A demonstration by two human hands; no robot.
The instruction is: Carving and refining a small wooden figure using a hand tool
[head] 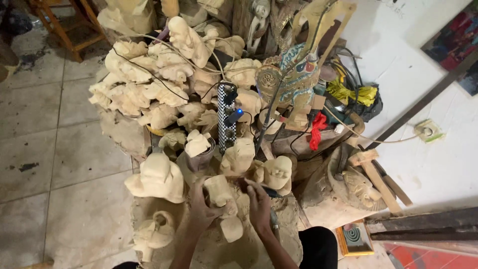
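In the head view, low in the centre of the frame, my left hand [201, 206] grips a pale unfinished wood carving [222, 197] and steadies it on the dusty block [279, 224]. My right hand [260, 204] closes around a dark tool [266, 191], its tip just beside the carving.

I judge that the tool may slip off the rounded wood toward my left fingers, because they sit so near. The finished carvings [164, 89] are piled loosely above, in the upper centre, and a black cable [149, 69] runs over them to a checkered power strip [226, 117]. A bump of my elbow could tumble one down onto my work.
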